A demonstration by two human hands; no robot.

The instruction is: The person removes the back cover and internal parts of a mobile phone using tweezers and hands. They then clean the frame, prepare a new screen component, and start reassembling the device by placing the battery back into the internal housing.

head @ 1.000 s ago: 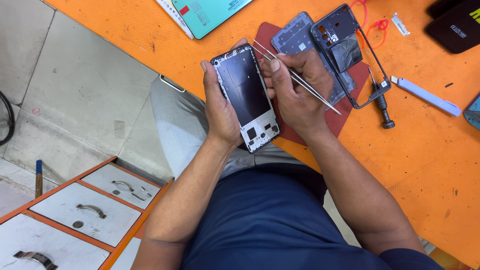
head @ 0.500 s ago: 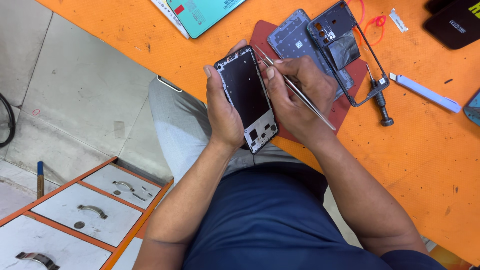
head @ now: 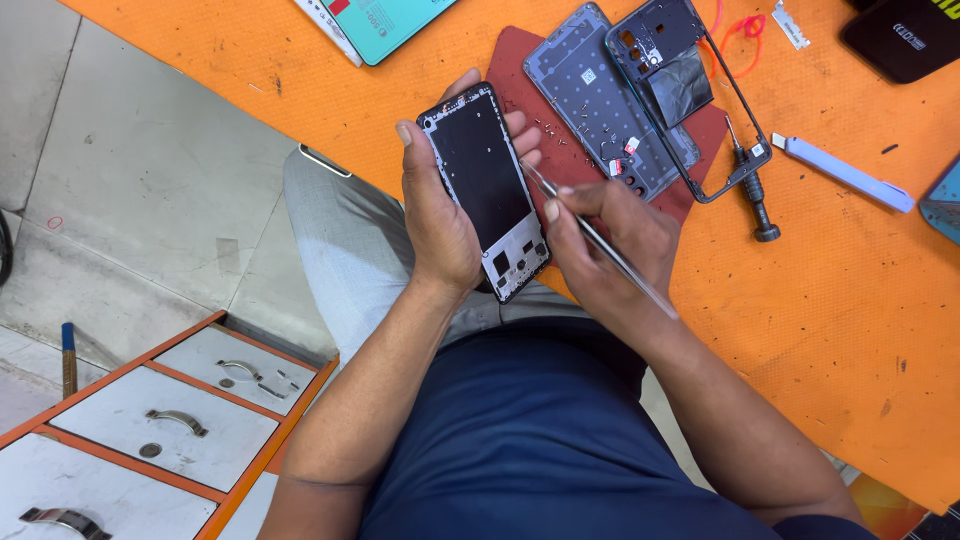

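Note:
My left hand (head: 437, 215) grips an opened phone body (head: 487, 188), a black panel in a silvery frame with cut-outs at its near end, held up over my lap. My right hand (head: 603, 245) pinches metal tweezers (head: 598, 240); their tips touch the phone's right edge. Just beyond my hands a dark red mat (head: 560, 150) lies on the orange table (head: 850, 300). On the mat rest a grey phone back cover (head: 592, 100), a black inner frame (head: 690, 90) and tiny screws.
A small screwdriver (head: 752, 190) and a pale blue pry tool (head: 845, 172) lie right of the mat. A teal box (head: 395, 20) sits at the far edge, a black phone (head: 905, 38) at top right. White drawers with metal handles (head: 175, 420) stand at lower left.
The tweezers have swung from lying across the phone's top toward its right edge. Both hands and the phone sit slightly lower and further left in view.

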